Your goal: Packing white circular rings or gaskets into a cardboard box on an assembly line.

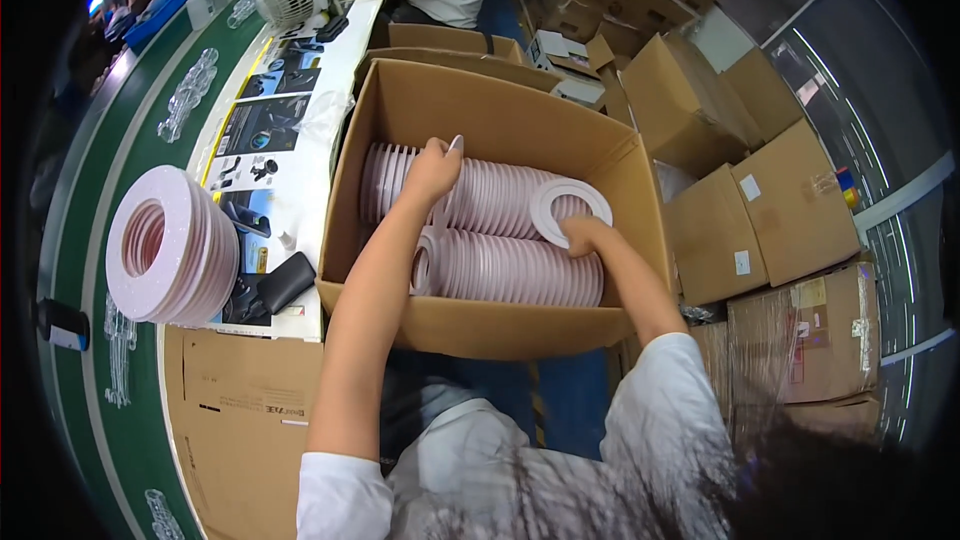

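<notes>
Pink rings (500, 230), stood on edge in two rows inside the open carton (500, 110), rows running left to right. Right hand (588, 237) closed on the endmost ring (570, 212) at the carton's right wall; left hand (432, 168) fingering the far row, grip loose. Loose stack (170, 245) left of the carton, on the surface (300, 180).

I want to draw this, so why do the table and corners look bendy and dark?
Head view: the fisheye lens curves the long green table and blackens the corners; the open brown cardboard box at centre stays sharp and evenly lit, and hair blurs at the bottom.
</notes>
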`<state>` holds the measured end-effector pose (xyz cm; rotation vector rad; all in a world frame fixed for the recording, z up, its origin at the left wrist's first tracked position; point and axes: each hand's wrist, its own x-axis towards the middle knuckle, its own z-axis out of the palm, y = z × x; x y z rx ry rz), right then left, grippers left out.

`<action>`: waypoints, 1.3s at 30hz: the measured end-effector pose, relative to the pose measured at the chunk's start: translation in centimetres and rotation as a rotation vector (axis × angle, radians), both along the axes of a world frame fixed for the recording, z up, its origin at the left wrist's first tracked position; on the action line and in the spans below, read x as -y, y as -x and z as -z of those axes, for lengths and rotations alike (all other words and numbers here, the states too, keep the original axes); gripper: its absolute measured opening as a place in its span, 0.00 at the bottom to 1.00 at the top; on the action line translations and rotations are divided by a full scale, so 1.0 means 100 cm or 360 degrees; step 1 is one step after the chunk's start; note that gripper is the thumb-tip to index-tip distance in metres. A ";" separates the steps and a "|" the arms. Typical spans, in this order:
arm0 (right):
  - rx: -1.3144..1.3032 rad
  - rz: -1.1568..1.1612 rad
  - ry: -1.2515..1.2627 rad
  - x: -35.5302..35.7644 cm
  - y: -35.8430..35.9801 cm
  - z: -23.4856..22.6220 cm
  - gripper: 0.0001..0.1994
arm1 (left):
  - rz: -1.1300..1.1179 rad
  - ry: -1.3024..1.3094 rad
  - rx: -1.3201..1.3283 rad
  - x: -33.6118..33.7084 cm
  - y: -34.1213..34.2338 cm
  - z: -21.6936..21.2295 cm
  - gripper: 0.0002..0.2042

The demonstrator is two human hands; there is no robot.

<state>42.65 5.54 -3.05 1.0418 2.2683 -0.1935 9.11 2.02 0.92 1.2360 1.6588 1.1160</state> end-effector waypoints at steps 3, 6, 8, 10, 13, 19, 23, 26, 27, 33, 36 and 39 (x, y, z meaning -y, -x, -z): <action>-0.1200 0.0727 -0.0712 0.000 0.026 0.003 0.14 | -0.0084 -0.0006 -0.0074 -0.001 0.016 0.013 0.18; -0.1041 0.0610 -0.0819 -0.008 0.003 -0.015 0.14 | -0.0052 -0.0014 -0.0033 0.001 0.001 0.002 0.19; -0.0852 0.0232 -0.0717 -0.017 -0.009 -0.004 0.14 | -0.0009 -0.0042 -0.0102 0.001 -0.002 -0.010 0.19; -0.0931 0.0282 -0.0185 -0.010 0.014 0.001 0.13 | -0.0042 -0.0057 -0.0120 0.001 0.009 0.000 0.19; -0.1163 0.0503 -0.0870 -0.013 0.024 -0.027 0.12 | -0.0103 -0.0022 -0.0113 0.005 0.016 0.006 0.19; -0.0889 0.0321 -0.0307 -0.006 0.017 -0.020 0.09 | -0.0100 -0.0100 -0.0369 0.013 0.005 -0.016 0.19; -0.1067 0.0448 -0.0787 -0.012 0.023 -0.036 0.14 | -0.0099 -0.0079 -0.0428 0.014 0.006 -0.014 0.19; -0.0381 0.0046 -0.0021 -0.004 0.016 -0.009 0.11 | -0.0088 -0.0144 -0.0392 0.003 0.002 -0.016 0.19; -0.0660 0.0378 -0.0250 -0.003 0.033 -0.012 0.12 | -0.0116 -0.0160 -0.0427 0.000 0.008 -0.003 0.19; -0.0265 0.0206 -0.0103 -0.024 0.009 -0.034 0.15 | -0.0066 0.0033 -0.0243 -0.003 0.007 -0.016 0.20; -0.0917 0.0244 -0.0345 -0.002 0.018 -0.021 0.10 | -0.0145 0.0105 -0.0391 0.004 0.017 0.007 0.19; -0.1391 0.0613 -0.0625 0.011 0.049 -0.091 0.10 | -0.0069 0.0132 -0.0382 0.006 0.007 -0.008 0.18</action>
